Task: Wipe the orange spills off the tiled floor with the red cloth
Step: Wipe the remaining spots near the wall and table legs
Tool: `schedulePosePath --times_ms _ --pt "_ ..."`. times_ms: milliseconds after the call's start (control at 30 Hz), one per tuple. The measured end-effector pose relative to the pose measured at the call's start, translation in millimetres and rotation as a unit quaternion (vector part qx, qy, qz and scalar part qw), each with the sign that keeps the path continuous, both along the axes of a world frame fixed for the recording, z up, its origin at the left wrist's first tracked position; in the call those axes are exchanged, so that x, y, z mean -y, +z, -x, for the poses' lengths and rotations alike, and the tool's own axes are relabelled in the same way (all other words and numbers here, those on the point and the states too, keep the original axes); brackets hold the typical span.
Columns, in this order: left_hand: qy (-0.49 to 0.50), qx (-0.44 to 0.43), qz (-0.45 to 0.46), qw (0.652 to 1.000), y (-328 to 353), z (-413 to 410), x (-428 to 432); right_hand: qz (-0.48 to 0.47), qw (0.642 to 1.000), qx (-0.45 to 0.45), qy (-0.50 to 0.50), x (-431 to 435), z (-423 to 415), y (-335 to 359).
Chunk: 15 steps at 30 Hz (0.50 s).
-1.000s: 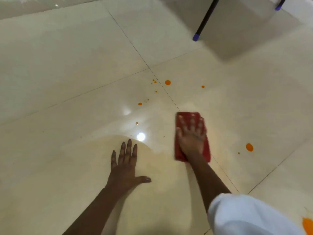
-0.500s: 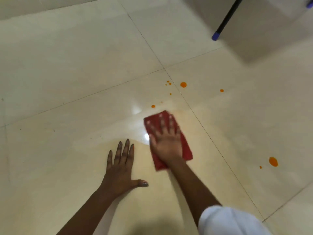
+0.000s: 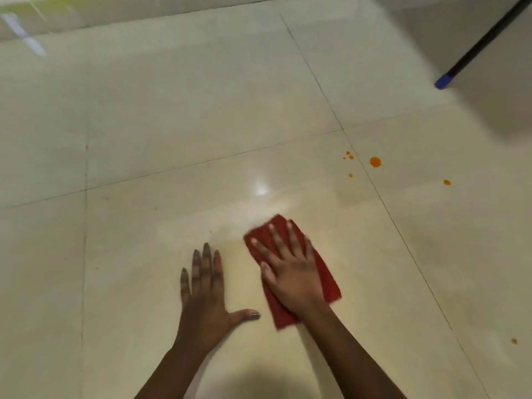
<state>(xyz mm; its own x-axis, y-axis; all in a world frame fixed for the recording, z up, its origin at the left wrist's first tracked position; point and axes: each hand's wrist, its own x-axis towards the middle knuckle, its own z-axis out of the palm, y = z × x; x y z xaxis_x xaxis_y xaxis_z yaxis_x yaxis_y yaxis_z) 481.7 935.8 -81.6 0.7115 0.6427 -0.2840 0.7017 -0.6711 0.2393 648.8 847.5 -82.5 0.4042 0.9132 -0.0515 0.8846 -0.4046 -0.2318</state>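
Note:
My right hand (image 3: pixel 290 272) presses flat on the folded red cloth (image 3: pixel 326 279), fingers spread over it, on the cream tiled floor (image 3: pixel 172 125). My left hand (image 3: pixel 205 292) lies palm down on the tile just left of the cloth, fingers apart, holding nothing. Orange spills remain up and to the right: a round drop (image 3: pixel 375 161), a cluster of small specks (image 3: pixel 349 155), a single speck (image 3: pixel 350 175), another drop (image 3: pixel 446 182), and one small spot (image 3: pixel 514 341) at the lower right. A faint wet smear (image 3: pixel 224 226) shows ahead of the cloth.
A black furniture leg with a blue foot (image 3: pixel 443 82) stands at the upper right, with its shadow beside it. Grout lines cross the tiles. A wall base runs along the top edge.
My right hand has slid the red cloth leftward across the grout line toward my left hand, over the specks that lay there. The view has shifted left. My left hand stays planted.

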Motion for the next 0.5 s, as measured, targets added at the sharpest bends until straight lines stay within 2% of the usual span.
schedulePosePath --times_ms 33,100,167,200,300,367,433,500 --pt "0.017 -0.003 0.003 1.000 0 7 -3 0.003 1.000 -0.003 -0.015 20 -6 3" --pt "0.028 -0.016 0.011 0.999 -4 17 -8 -0.006 0.994 0.021 -0.111 25 -49 2" --pt "0.033 -0.015 0.015 0.999 -4 16 -8 0.023 0.979 0.006 -0.202 -20 -90 5" --pt "0.030 -0.009 0.016 0.999 -4 13 -6 0.038 0.978 -0.003 -0.204 -50 -96 6" --pt "0.027 -0.002 0.006 1.000 -3 21 -9 0.043 0.999 -0.014 -0.021 -107 -28 4" --pt "0.083 0.001 -0.004 0.997 -1 42 -23 0.015 0.994 -0.007 0.106 -82 28 0" --pt "0.137 -0.004 -0.009 0.991 0 67 -36 0.013 0.992 0.002 0.128 -43 32 3" --pt "0.153 -0.014 0.004 0.988 -3 86 -45 0.002 0.997 0.028 0.066 -53 3 -2"
